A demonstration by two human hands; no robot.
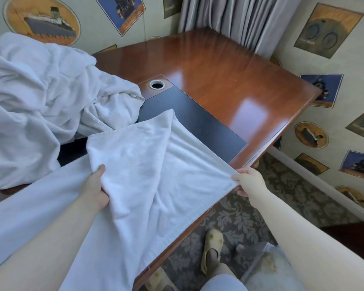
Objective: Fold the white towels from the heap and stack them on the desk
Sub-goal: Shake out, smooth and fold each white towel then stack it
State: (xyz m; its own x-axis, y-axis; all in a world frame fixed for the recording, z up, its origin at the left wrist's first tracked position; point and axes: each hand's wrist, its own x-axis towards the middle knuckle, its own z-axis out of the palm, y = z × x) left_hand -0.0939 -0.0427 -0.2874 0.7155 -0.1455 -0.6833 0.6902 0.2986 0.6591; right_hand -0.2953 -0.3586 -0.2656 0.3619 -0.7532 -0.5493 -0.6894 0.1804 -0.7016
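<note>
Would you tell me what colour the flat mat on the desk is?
The mat is dark, near black, seen in the head view.

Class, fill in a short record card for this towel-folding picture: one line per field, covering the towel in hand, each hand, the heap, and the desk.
towel in hand: white towel, partly folded, draped over the desk's near edge
left hand: grips a folded edge of the towel
right hand: pinches the towel's right corner
heap: crumpled white towels on the desk's left side
desk: glossy brown wood, with a dark inset pad
</note>
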